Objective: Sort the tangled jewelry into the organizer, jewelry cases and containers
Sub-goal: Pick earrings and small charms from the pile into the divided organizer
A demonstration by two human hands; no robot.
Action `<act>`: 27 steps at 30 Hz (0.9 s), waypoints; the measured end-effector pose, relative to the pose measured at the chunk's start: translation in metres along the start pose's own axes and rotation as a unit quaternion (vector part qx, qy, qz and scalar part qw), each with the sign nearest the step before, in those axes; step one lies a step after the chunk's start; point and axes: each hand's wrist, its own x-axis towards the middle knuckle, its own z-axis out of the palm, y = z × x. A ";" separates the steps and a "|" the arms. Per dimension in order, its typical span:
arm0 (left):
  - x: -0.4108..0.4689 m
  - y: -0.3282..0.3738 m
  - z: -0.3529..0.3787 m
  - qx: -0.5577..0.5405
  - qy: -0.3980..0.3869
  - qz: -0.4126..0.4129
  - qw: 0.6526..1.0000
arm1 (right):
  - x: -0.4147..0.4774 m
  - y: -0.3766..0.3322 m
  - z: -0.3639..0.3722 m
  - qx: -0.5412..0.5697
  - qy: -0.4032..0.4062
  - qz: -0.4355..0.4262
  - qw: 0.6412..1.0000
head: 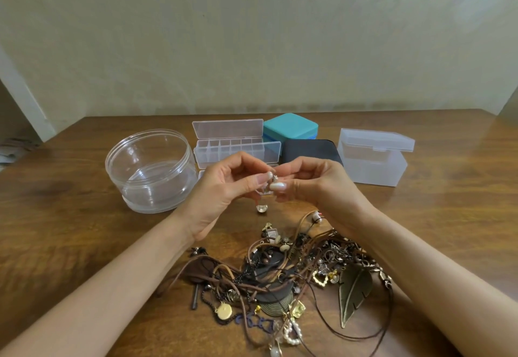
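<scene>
The left hand [220,191] and right hand [318,185] are pinching a jewelry piece [273,178] too small to identify, hiding the compartment organizer [238,150] front.

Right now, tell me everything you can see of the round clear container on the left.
The round clear container looks like transparent plastic: wide, low, ridged rings below its open rim. It stands upright, lidless, nothing visible inside, apparently seated on a clear disc, perhaps its lid. It rests on the wooden table, left of the compartment organizer. The left hand, pinching a small jewelry piece, overlaps its right edge; contact cannot be told.
</scene>
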 end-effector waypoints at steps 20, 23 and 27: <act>0.003 -0.001 -0.006 -0.003 0.023 -0.046 0.999 | 0.002 0.003 0.003 -0.107 0.052 -0.125 0.985; 0.003 -0.002 -0.007 0.021 0.011 -0.044 0.999 | 0.004 0.003 0.004 -0.139 0.049 -0.145 0.978; 0.003 -0.003 -0.007 0.029 0.004 -0.050 0.998 | 0.003 0.003 0.007 -0.185 0.061 -0.176 0.965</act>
